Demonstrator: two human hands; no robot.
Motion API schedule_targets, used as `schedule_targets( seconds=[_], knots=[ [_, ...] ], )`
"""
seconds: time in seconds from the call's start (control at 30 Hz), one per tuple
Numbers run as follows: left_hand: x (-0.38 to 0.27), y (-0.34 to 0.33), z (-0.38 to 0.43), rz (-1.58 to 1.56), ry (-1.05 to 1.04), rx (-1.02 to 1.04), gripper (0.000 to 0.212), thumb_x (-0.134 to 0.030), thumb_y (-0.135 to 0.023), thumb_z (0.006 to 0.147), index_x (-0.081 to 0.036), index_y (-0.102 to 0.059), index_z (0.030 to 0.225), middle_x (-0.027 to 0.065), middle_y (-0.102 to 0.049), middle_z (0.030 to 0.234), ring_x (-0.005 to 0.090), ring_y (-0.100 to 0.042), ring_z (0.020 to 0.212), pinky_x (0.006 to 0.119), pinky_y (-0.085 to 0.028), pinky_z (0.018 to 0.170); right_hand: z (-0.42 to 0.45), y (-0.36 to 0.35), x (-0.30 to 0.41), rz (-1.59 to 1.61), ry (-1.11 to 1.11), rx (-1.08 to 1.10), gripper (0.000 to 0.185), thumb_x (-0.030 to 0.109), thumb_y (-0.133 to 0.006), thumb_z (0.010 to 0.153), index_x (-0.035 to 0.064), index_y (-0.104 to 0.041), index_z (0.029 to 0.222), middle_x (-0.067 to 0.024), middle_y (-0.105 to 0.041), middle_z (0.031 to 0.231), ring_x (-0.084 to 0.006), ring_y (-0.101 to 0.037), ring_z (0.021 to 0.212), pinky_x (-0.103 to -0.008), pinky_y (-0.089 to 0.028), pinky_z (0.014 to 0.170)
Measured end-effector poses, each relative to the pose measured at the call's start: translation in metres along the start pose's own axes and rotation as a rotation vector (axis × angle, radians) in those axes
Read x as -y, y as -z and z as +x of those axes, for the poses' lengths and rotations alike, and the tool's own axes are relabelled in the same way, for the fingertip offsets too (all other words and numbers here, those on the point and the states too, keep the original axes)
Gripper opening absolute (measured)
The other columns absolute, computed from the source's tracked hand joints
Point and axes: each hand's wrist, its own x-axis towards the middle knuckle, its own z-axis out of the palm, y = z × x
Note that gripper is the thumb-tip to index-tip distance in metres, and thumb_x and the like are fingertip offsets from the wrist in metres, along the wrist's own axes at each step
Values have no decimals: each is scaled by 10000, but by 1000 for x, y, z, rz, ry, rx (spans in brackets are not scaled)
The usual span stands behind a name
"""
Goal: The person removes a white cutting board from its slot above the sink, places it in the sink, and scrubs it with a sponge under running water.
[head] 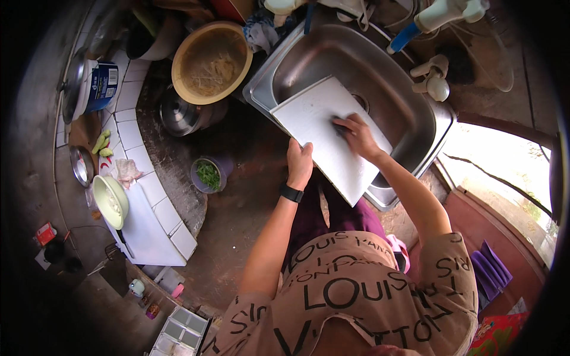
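Note:
A flat white rectangular board is tilted over the stainless steel sink, partly resting across its near left rim. My left hand grips the board's left edge, thumb on the upper face. My right hand presses a small dark scrubber against the middle of the board. The scrubber is mostly covered by my fingers, so its exact kind is unclear. Part of the drain shows beyond the board.
White plastic pipe fittings stand right of the sink. To its left are a yellow basin of cloudy water, a lidded metal pot and a bucket of green leaves. A tiled counter holds a pale green bowl and a white cutting board.

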Motion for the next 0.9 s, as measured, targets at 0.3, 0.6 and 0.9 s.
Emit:
schedule_targets(
  seconds=[0.3, 0.6, 0.9],
  knots=[
    [-54, -36, 28, 63, -151, 118, 170, -98, -528, 820, 32, -495, 926, 77, -546, 828, 123, -486, 752, 278, -412, 686, -9, 138, 119, 17, 177, -404, 296, 19, -583, 823, 72, -582, 1114, -93, -578, 1070, -169, -585, 889, -259, -505, 745],
    [-28, -60, 80, 74, -27, -6, 420, -133, -597, 774, 113, -402, 1054, 294, -555, 978, 410, -549, 934, 424, -432, 809, 35, 207, 262, -751, 500, -877, 472, 414, -642, 795, 21, -624, 1056, -120, -654, 884, -203, -637, 752, -312, -505, 651],
    [-63, -63, 64, 750, -271, -491, 486, -86, -566, 799, 114, -298, 1151, 256, -543, 957, 356, -556, 876, 405, -447, 791, 34, 209, 260, -946, 487, -843, 357, 236, -549, 830, -24, -603, 1068, -181, -642, 968, -285, -630, 885, -373, -514, 755]
  ],
)
